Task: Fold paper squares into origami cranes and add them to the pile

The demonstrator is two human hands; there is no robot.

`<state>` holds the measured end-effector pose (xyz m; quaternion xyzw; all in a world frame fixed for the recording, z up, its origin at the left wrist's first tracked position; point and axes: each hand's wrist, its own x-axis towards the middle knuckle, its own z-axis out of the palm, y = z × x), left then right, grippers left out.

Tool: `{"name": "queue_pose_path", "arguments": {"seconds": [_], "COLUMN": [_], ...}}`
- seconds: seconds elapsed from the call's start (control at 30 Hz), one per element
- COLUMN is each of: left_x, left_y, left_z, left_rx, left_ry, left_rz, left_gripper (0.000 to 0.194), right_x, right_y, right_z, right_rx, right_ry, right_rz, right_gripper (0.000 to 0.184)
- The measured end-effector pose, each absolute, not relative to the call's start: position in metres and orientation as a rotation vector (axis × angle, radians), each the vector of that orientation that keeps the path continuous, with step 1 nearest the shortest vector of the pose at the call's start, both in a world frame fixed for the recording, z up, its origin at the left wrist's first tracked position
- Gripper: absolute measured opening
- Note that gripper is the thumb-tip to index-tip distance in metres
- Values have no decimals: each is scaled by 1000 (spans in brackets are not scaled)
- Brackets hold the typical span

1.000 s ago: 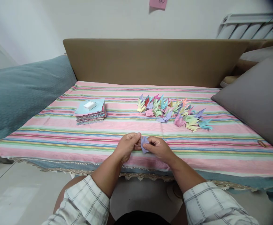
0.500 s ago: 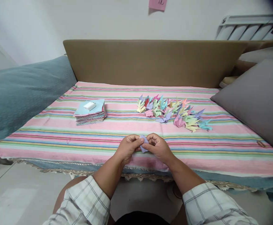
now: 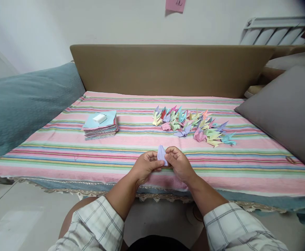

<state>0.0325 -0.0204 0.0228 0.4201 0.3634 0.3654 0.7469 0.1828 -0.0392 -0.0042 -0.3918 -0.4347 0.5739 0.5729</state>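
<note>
A small folded piece of lavender origami paper point(image 3: 161, 155) is held between my two hands, above the front part of the striped cloth. My left hand point(image 3: 146, 167) pinches its lower left side, thumb across the bottom. On the other side, my right hand point(image 3: 180, 163) grips the right edge between thumb and fingers. The paper stands narrow and pointed toward the top, with a crease down its middle. Beyond the hands, to the right, lie many folded paper cranes point(image 3: 186, 128) in several colours.
A stack of coloured paper sheets point(image 3: 100, 133) sits left of centre, with a small white block point(image 3: 99, 119) on top. The striped cloth point(image 3: 63, 153) covers the seat. A teal cushion point(image 3: 32, 104) is at left, a grey pillow point(image 3: 285, 108) at right. A small brown object point(image 3: 290, 160) lies near the pillow.
The lavender paper now points upward and shows more of its face, where before the fingers covered much of it. My hands have shifted their grip lower along its sides.
</note>
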Motion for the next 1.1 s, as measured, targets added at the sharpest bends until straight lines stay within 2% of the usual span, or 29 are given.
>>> {"name": "queue_pose_path", "arguments": {"seconds": [0.3,0.67,0.9,1.1], "left_x": [30,30,31,30], "left_y": [-22,-22,-22,-20], "left_z": [29,27,27,24], "left_rx": [804,758,813,910], "left_ry": [775,740,778,809], "left_rz": [756,741,761,783], "left_gripper": [43,42,43,44], "right_x": [182,182,184,185], "right_y": [-41,-42,-43,-42], "right_z": [-5,-1,5,4], "right_rx": [-821,-858,-1015,-1018], "right_ry": [-1025,-1092,-1222,-1244], "right_rz": [1411,1356,1136,1161], "right_gripper": [22,24,23,26]}}
